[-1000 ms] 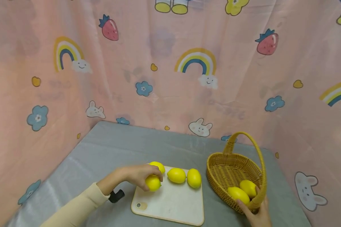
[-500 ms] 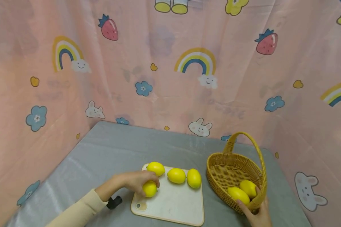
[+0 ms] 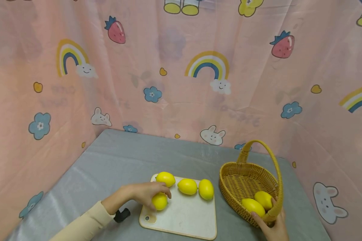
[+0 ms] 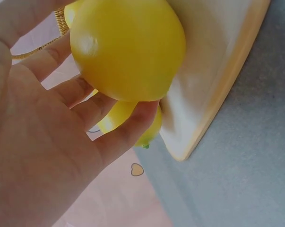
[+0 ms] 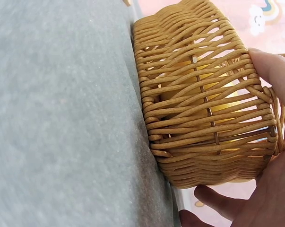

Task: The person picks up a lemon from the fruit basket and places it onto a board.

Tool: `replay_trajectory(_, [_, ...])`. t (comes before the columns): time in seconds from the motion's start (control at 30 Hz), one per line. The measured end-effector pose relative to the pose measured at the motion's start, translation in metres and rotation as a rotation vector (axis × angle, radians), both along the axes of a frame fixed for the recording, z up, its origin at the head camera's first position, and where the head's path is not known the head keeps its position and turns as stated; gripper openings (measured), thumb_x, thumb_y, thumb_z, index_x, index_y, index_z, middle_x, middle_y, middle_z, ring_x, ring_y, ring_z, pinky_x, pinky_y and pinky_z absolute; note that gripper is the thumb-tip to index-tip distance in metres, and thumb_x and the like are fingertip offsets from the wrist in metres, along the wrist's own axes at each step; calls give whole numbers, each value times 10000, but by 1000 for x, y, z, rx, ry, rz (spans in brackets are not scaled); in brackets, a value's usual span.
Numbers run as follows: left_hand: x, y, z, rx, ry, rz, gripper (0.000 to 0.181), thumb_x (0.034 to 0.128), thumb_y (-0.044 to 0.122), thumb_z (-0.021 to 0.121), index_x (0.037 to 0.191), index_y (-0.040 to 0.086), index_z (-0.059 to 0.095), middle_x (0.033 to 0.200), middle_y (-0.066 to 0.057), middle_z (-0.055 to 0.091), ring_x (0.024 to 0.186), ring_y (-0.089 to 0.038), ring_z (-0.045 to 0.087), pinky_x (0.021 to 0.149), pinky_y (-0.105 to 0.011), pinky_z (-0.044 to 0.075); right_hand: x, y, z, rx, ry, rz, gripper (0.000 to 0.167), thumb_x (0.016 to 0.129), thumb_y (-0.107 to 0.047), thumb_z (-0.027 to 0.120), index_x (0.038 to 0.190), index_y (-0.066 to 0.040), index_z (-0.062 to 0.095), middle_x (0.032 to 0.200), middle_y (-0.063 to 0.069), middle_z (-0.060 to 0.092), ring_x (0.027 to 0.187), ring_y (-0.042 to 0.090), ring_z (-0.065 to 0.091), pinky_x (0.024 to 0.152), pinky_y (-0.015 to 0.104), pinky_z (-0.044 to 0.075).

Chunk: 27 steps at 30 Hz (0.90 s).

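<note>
My left hand (image 3: 146, 194) is around a yellow lemon (image 3: 159, 202) on the left part of the white cutting board (image 3: 187, 217). Its fingers (image 4: 128, 130) look loosened and spread beside the fruit, with the little finger at its underside in the left wrist view. Three more lemons lie along the board's far edge: one at the left (image 3: 165, 179), one in the middle (image 3: 187, 186), one at the right (image 3: 206, 189). My right hand (image 3: 274, 227) grips the near rim of the wicker basket (image 3: 229, 187) by its handle base. Two lemons (image 3: 253, 207) sit inside it.
A grey cloth (image 3: 132, 150) covers the table. Behind and at both sides hangs a pink printed curtain (image 3: 175, 110). The basket's tall arched handle (image 3: 274, 160) rises above its right side. A black strap piece (image 3: 121, 215) shows at my left wrist.
My left hand has brought the lemon a little toward the near left and onto the board, and its fingers have since loosened slightly. The right hand and basket have stayed put.
</note>
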<state>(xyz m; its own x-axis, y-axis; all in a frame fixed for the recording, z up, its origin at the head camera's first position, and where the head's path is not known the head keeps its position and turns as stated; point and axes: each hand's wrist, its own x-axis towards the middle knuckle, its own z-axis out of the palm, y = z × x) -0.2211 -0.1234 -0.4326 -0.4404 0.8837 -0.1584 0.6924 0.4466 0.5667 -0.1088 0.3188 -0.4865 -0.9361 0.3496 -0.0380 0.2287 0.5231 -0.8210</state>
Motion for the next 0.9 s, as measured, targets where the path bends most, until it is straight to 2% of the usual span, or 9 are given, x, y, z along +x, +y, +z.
replay_trajectory(0.4, [-1, 2, 0, -13, -35, 31, 544, 771, 99, 848, 1263, 126, 619, 1190, 29, 545, 1026, -25, 486, 943, -232, 429, 0, 0, 0, -2, -3, 7, 1093, 903, -393, 739, 1584, -9, -25, 1607, 282, -140, 1453, 527, -50, 1030, 763, 187])
replay_trajectory(0.73, [-1, 3, 1, -12, -67, 47, 551, 792, 122, 845, 1289, 124, 608, 1242, 4, 540, 1058, -32, 484, 963, -248, 426, 1, 1, 0, -8, 30, 27, 1057, 920, -353, 727, 1580, 11, -14, 1599, 303, -125, 1444, 535, -52, 1004, 758, 210])
replay_trajectory(0.9, [1, 2, 6, 12, -37, 31, 556, 804, 160, 838, 1301, 95, 598, 1273, -23, 541, 1092, -60, 496, 976, -259, 429, 0, 0, 0, -20, 43, 27, 1033, 922, -328, 729, 1578, 27, 15, 1602, 294, -128, 1445, 528, -49, 997, 751, 229])
